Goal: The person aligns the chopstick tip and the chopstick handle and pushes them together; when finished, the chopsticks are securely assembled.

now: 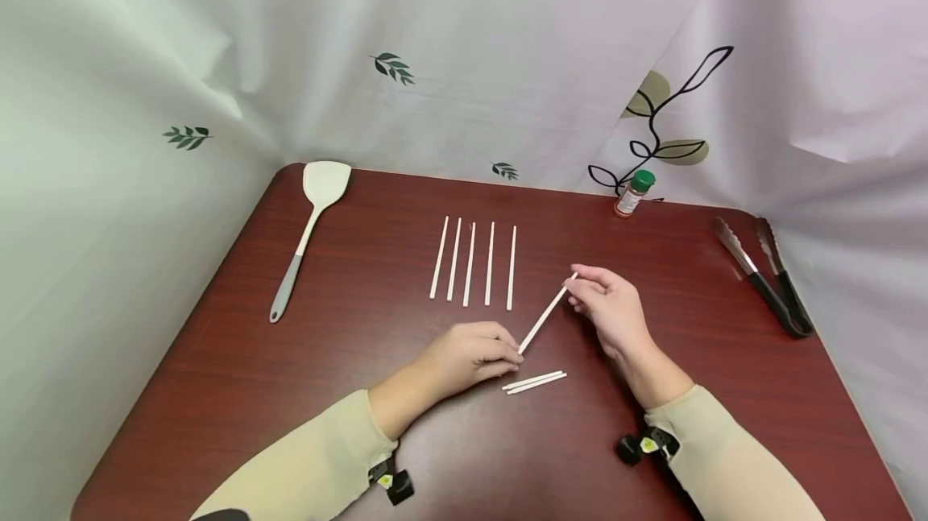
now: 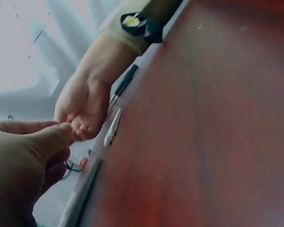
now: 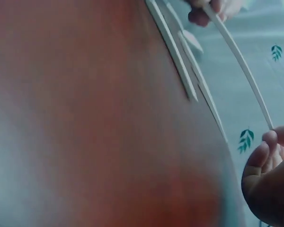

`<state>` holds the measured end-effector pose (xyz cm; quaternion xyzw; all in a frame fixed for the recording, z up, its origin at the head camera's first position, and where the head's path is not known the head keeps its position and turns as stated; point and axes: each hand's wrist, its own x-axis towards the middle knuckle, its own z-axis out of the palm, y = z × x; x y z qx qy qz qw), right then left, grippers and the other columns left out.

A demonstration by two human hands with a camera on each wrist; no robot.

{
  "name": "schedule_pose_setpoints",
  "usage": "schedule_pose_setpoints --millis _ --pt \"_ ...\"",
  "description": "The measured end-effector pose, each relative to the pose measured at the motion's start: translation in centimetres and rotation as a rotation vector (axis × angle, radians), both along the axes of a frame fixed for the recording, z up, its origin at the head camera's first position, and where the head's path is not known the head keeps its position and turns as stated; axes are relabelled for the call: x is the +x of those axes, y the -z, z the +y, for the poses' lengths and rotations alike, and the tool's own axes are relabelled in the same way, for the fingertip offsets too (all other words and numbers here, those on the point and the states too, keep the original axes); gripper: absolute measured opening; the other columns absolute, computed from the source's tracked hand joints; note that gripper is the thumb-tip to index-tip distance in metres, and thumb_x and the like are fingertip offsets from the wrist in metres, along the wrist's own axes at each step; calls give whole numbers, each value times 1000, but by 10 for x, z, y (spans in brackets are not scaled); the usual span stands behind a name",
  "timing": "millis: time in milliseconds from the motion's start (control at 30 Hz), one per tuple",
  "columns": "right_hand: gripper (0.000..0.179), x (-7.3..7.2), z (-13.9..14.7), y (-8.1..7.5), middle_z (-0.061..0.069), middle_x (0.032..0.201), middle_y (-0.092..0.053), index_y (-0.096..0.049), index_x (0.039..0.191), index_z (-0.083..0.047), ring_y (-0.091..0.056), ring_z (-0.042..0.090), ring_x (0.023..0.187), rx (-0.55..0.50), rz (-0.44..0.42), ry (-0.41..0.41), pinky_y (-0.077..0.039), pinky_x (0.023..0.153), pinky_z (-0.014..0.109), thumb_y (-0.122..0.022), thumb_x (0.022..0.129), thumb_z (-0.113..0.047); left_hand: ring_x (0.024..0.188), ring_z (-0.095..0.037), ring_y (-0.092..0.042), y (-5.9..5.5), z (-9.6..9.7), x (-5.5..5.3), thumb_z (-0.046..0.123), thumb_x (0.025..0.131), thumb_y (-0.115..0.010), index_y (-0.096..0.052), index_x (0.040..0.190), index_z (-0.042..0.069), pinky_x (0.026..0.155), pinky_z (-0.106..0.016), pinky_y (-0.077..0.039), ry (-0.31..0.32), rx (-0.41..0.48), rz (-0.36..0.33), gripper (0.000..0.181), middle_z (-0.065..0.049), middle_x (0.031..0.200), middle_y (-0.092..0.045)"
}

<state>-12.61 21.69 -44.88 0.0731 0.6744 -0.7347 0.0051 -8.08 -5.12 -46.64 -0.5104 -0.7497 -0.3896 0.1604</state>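
Note:
A slim white stick (image 1: pixel 545 316) slants between both hands. My left hand (image 1: pixel 471 352) pinches its near end between thumb and fingertips, while my right hand (image 1: pixel 612 308) pinches the far end. In the right wrist view the held stick (image 3: pixel 244 66) spans from one hand to the other, raised above the tabletop. Two similar loose sticks (image 1: pixel 535 382) lie close together on the table, just to the right of my left fingertips. Beyond the hands, a row of several white sticks (image 1: pixel 467 263) lies side by side with gaps between them, their lengths pointing away from me.
On the left of the dark red table (image 1: pixel 348 279) lies a white spatula (image 1: pixel 310 223) with a grey handle. A green-capped spice bottle (image 1: pixel 633 195) stands at the back edge. Black-handled metal tongs (image 1: pixel 768 287) lie at the right. Pale curtain (image 1: pixel 464 102) surrounds the table.

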Motion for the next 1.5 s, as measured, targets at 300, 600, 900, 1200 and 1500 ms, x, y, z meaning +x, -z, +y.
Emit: schedule_pose_setpoints --millis 300,600,900,1200,1500 --pt "43 -53 12 -13 -9 82 -74 -63 139 11 -65 5 67 238 -51 -115 -56 63 20 -71 100 -7 86 -6 -70 -16 31 -21 14 91 -87 -79 94 16 80 -18 -55 -150 -217 97 8 5 97 -71" --pt "36 -93 5 -12 -5 83 -74 -74 130 0 -61 10 66 453 -17 -151 -52 61 23 -74 98 -14 85 -11 -70 -24 55 -45 21 99 -77 -75 91 19 73 -28 -56 -245 -493 42 9 4 100 -67" --pt "31 -120 -13 -9 10 97 -79 -76 126 -1 -66 13 71 680 6 -245 -52 65 24 -73 97 -12 89 -15 -70 -25 68 -66 18 96 -78 -76 90 17 78 -32 -56 -270 -650 9 7 1 101 -69" --pt "30 -125 -11 -9 9 101 -76 -78 125 -4 -63 21 93 897 55 -348 -48 84 34 -73 98 -18 95 -13 -69 -9 70 -67 20 99 -77 -79 92 17 88 -29 -54 -227 -541 -19 8 4 98 -71" --pt "27 -128 -14 -4 8 92 -75 -80 120 -4 -64 23 88 938 139 -342 -48 81 36 -75 96 -17 100 -17 -70 -5 64 -65 18 97 -78 -81 94 14 96 -29 -52 -234 -463 -36 6 3 101 -73"
